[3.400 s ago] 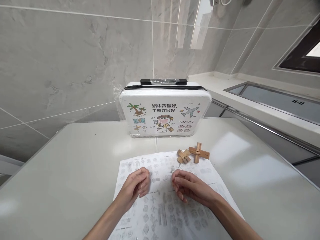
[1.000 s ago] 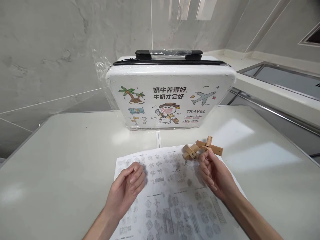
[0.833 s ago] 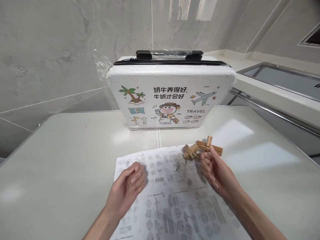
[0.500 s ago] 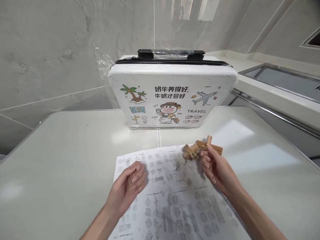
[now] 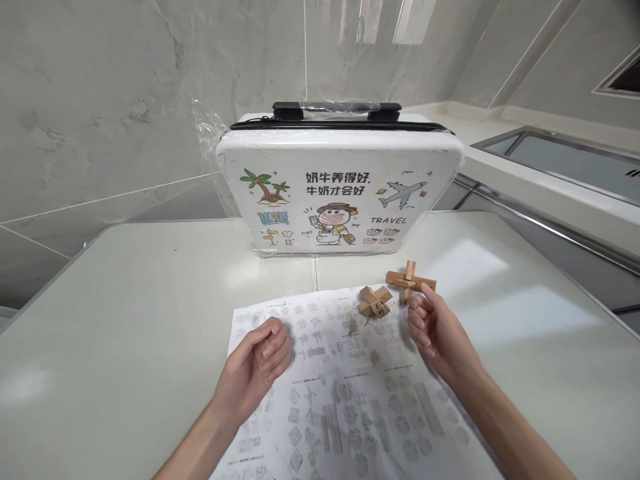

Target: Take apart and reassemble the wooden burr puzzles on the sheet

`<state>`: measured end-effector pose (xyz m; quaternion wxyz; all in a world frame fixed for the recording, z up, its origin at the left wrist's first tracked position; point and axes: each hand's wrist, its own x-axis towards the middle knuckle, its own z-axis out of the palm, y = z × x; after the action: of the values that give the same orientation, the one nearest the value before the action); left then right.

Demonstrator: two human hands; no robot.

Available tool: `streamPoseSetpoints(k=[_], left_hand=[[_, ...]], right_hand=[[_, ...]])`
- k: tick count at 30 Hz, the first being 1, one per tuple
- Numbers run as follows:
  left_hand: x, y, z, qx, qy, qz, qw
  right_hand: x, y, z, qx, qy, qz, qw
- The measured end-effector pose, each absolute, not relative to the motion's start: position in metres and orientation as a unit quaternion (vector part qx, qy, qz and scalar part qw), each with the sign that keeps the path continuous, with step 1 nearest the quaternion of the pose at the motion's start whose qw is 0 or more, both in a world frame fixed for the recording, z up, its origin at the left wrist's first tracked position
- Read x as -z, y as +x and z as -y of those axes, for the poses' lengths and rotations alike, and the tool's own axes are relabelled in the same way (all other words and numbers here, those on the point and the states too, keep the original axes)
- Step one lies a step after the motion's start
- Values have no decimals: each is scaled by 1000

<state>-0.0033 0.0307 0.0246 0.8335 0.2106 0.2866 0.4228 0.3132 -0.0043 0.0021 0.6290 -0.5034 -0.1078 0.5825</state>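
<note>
My left hand (image 5: pixel 263 360) is loosely curled above the left part of a printed paper sheet (image 5: pixel 330 367), with nothing visible in it. My right hand (image 5: pixel 433 333) has its fingers curled near the sheet's upper right edge, beside a brown wooden cross-shaped puzzle (image 5: pixel 411 280). Its thumb and index tip are close to that puzzle's right end; whether they touch is unclear. A lighter wooden puzzle (image 5: pixel 375 302) with markings on one end rests on the sheet's top right, just left of the brown one.
A white suitcase (image 5: pixel 335 187) with cartoon prints and a black handle, wrapped in clear plastic, stands at the back of the pale table (image 5: pixel 125 333). Behind it is a grey marbled wall. A metal rail (image 5: pixel 550 230) runs beyond the table's right edge.
The two wooden puzzles now sit a little apart, and the brown one shows more of its shape. My right hand is slightly lower and right relative to them. My left hand has hardly moved.
</note>
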Motion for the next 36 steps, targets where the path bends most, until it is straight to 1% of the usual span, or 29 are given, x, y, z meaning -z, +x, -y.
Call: streamPoseSetpoints(k=[2,5,8,10,14,18,22,25,27,30,33,34,36], left_hand=[[-24,-4,-31,-422,213,-286,834],[-22,-5,-30,-421,211,-287,834],[-22,-5,-31,-423,212,-289,832],[-22,-5,-31,-424,214,-291,831],[-23,-4,-31,-423,212,-289,832],[-25,-3,-31,-426,205,-291,832],[-27,-2,-31,-428,198,-293,832],[-26,-2,-31,-427,200,-290,833],[-26,-3,-31,-426,204,-290,832],[-25,-3,-31,-421,216,-292,831],[-24,-4,-30,-411,253,-300,823],[-24,-4,-30,-404,274,-304,818],[-21,-4,-28,-387,325,-314,803]], right_hand=[[3,323,5,-614,-450,66,645],[13,341,5,-708,-284,2,646],[21,355,3,-778,-85,-54,621],[26,358,1,-796,6,-78,600],[29,356,-3,-804,104,-84,579],[27,352,-5,-797,132,-116,578],[21,350,-5,-782,124,-137,596],[12,345,-3,-783,71,-102,610],[3,338,0,-776,-9,-43,629],[-12,324,5,-717,-207,70,662],[-20,307,12,-661,-374,216,613],[-20,301,15,-641,-403,274,593],[-19,290,21,-613,-451,381,525]])
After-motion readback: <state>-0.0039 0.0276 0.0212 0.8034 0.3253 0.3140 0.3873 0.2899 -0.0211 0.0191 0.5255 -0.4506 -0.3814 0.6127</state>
